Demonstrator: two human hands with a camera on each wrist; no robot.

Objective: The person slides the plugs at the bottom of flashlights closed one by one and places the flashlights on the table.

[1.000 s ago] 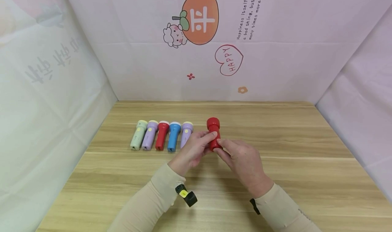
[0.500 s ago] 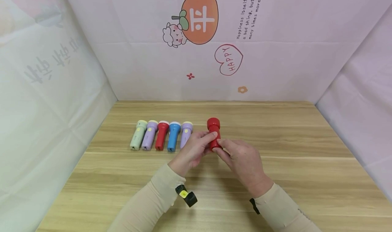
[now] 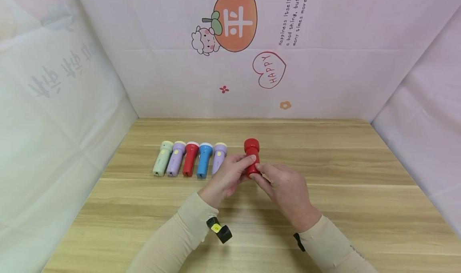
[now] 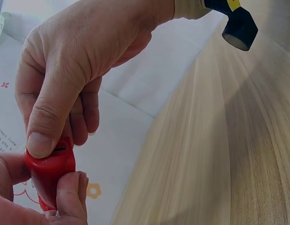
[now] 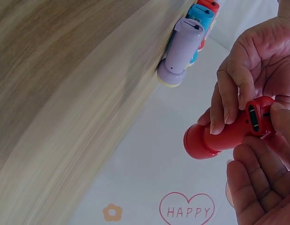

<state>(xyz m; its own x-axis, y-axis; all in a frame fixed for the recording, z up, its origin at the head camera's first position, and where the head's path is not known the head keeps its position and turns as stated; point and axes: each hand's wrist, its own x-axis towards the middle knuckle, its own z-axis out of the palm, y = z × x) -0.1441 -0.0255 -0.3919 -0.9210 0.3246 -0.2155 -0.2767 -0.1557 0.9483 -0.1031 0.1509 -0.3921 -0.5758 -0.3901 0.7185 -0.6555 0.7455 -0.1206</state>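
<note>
Both hands are on a red flashlight (image 3: 251, 145), held over the table with its head pointing away from me. My left hand (image 3: 228, 176) grips the body, thumb on top. At the tail end, my right hand (image 3: 288, 188) pinches it between thumb and forefinger. In the right wrist view the flashlight's (image 5: 224, 136) tail faces the camera and shows a dark slot; the left hand (image 5: 257, 58) is above, the right hand (image 5: 262, 185) below. In the left wrist view the left thumb presses near the slotted end of the flashlight (image 4: 53, 169).
A row of flashlights lies left of the hands: pale green (image 3: 163, 159), purple (image 3: 175, 161), red (image 3: 189, 161), blue (image 3: 203, 161) and another purple one (image 3: 219, 157), partly behind the left hand. White printed cloth (image 3: 173, 81) walls the wooden table (image 3: 342, 157) at back and sides.
Almost nothing differs. Both hands keep hold of the red flashlight in the same place, and the row of flashlights lies as before.
</note>
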